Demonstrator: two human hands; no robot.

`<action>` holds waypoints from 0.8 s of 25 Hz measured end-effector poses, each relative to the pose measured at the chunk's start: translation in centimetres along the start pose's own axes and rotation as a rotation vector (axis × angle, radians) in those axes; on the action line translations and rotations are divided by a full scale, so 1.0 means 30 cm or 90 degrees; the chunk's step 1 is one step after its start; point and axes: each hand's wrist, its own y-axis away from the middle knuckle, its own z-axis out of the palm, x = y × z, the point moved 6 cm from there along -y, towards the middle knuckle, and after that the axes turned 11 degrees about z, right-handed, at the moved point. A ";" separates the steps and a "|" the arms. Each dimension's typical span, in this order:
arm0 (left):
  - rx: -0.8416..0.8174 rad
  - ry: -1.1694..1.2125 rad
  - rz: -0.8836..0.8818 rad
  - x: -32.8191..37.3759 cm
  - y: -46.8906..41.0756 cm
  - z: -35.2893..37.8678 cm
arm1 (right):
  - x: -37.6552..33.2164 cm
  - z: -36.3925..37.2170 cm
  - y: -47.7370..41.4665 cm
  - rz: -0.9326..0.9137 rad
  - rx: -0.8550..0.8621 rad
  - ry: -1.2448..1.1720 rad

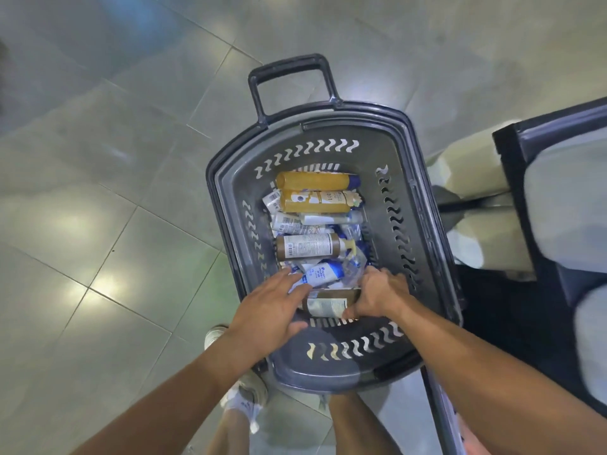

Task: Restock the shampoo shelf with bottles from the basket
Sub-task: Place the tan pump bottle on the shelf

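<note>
Bottles [312,200] lie heaped in the grey basket [230,178] on a tiled floor [98,192]. Right hand [377,295] grips a brown bottle [328,303] at the near end. Left hand [272,307] is flat with fingers straight, resting on a white-blue bottle [323,274].

Basket [423,224]: 1, with 1 pull handle [289,65].
Hands inside it: 2, the left hand [272,303] and the right hand [374,292].
Yellow bottles [312,180]: 2, side by side at the far end.
Brown bottles: 2, the mid brown bottle [305,247] and the near brown bottle [328,305].
White-and-blue bottles [323,275] and white tubes [289,222]: at least 4 visible. They lie in an overlapping heap, so the exact count cannot be read.
</note>
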 end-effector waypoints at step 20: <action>0.110 0.286 -0.072 0.085 0.036 -0.275 | 0.090 -0.466 0.538 -0.203 0.132 -0.498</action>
